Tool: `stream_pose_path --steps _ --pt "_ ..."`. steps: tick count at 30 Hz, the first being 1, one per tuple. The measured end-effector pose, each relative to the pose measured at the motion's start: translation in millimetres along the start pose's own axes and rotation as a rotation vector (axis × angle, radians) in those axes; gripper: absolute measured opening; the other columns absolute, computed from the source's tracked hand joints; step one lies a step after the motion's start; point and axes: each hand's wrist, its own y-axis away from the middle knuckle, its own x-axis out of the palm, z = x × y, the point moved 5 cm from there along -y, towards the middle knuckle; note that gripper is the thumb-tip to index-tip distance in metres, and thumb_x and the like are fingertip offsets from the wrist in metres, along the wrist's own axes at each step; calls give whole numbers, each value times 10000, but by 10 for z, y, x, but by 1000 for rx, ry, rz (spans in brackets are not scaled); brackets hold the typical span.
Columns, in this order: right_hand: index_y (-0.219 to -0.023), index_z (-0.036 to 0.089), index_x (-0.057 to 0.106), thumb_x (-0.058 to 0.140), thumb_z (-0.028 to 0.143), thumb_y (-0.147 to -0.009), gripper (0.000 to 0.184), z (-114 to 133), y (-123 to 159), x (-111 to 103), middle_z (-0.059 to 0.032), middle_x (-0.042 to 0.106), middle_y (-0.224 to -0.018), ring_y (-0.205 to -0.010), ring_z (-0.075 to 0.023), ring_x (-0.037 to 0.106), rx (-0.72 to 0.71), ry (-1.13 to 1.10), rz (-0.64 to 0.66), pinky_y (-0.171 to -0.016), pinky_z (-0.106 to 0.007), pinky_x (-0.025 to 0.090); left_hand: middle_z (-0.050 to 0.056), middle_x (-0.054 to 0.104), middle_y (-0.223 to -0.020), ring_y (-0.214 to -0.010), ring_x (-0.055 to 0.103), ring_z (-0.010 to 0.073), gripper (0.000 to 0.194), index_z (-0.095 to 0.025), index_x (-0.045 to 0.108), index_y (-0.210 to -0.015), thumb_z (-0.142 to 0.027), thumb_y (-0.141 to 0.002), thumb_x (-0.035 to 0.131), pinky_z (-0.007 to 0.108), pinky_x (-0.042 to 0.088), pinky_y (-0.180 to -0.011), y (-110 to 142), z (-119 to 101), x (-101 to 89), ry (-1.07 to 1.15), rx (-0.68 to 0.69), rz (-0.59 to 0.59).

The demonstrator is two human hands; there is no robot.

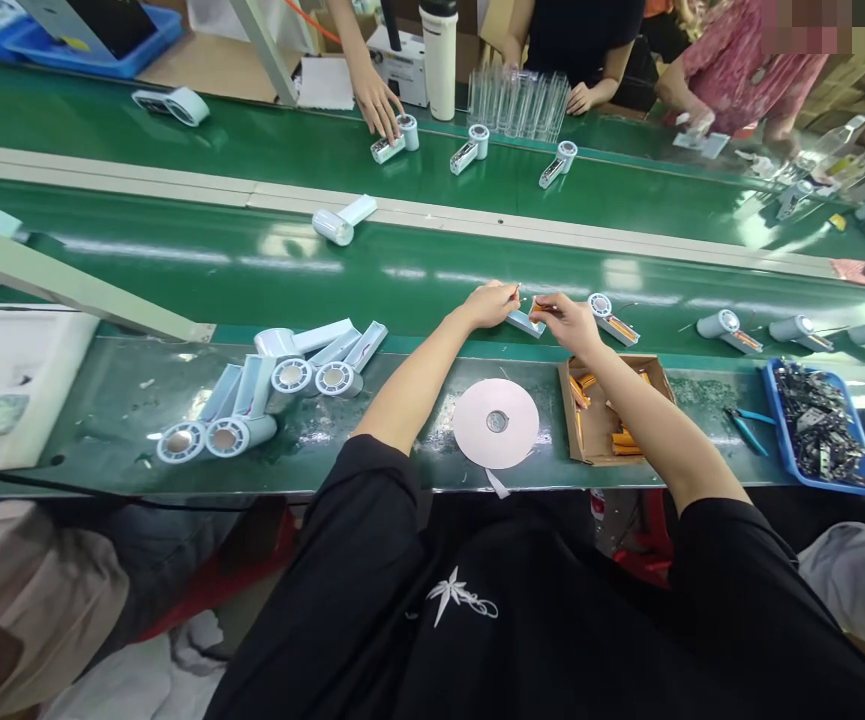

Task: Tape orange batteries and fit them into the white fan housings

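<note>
My left hand [490, 303] and my right hand [565, 320] meet over the near edge of the green conveyor belt [252, 265]. Both are closed in a pinch around a pale blue fan handle shell [525, 322] lying between them. My right fingers seem to pinch a small orange part at the shell, too small to name. Just right of my right hand lies another fan shell [612, 320] with an orange cell in its handle. Below my right wrist stands a cardboard box [589, 440] holding orange cells.
A white tape roll [496, 422] lies flat before me. Several pale blue fan shells [274, 385] are heaped at my left. A blue tray of small dark parts [822, 425] and blue pliers [747, 425] sit right. Other people's hands work across the far belt.
</note>
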Motion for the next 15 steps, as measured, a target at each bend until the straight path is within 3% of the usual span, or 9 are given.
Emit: stream_pose_path --steps 10,15 --pt "-1200 197 779 669 249 -970 260 -9 -69 77 -93 873 -1091 -1030 -277 816 146 391 369 -963 -358 596 129 748 -1309 -1296 647 300 262 -204 667 -1228 -287 -1096 456 405 479 -1130 -123 -157 79 21 -106 -36" --pt "-1336 237 804 632 360 -1030 372 66 -159 147 -121 850 -1253 -1154 -351 785 163 612 479 -988 -401 566 161 743 -1329 -1305 629 311 324 -169 634 -1292 -270 -1123 377 423 476 -1133 -169 -191 126 12 -153 -63"
